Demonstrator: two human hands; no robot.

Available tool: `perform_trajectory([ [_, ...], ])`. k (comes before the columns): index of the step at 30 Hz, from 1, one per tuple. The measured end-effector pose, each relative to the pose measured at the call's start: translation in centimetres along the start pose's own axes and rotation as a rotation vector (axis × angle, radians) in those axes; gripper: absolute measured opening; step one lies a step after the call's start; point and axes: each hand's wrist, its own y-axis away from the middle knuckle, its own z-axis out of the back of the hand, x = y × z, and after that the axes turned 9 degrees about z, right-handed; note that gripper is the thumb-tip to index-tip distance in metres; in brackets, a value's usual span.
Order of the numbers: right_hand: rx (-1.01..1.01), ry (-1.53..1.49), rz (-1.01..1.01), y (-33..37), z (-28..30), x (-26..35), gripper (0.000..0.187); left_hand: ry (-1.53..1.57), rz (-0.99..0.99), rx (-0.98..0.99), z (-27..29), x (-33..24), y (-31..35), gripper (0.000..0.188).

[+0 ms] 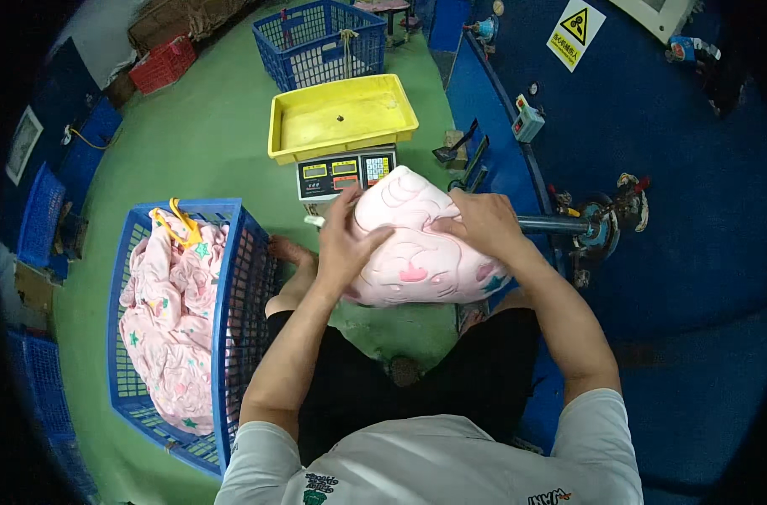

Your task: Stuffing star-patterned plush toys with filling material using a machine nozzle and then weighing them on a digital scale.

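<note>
A plump pink plush toy [413, 282] with a stitched face and a green star is held in front of me, above my knees. My left hand [348, 244] grips its left side, thumb on the front and fingers around the edge. My right hand [483, 224] pinches the fabric at its upper right, thumb pressing a fold toward the middle. A blue metal pipe [556, 225] runs from the wall on the right to behind my right wrist. Its near end is hidden by my hand and the toy, so I cannot tell whether it enters the toy.
To my left stands a blue basket [232, 252] of limp pink plush covers [169, 337], with a yellow plastic piece [181, 225] on top. Ahead is a scale [347, 171] bearing a yellow tray [341, 126]. Beyond it sits another blue crate [320, 50]. A blue machine wall [653, 168] rises at right.
</note>
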Motion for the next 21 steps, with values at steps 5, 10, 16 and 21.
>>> perform_trajectory([
  [5, -0.042, 0.005, -0.020, -0.8, -0.2, 0.9, 0.064, -0.096, 0.522, 0.315, -3.5, 1.5, 16.2, 0.043],
  [10, -0.143, -0.061, -0.122, -1.1, -0.7, 1.1, 0.064, 1.004, 0.973, 0.391, -11.4, 8.7, 15.9, 0.069],
  [16, -0.186, -0.025, -0.180, -1.3, -0.9, 1.7, 0.062, 1.137, 0.895, 0.226, -4.5, 5.4, 9.7, 0.067],
  [21, -0.281, 0.016, -0.207, -1.2, -1.5, 2.3, 0.060, 0.799, 0.846, 0.259, 1.8, 1.5, 1.5, 0.060],
])
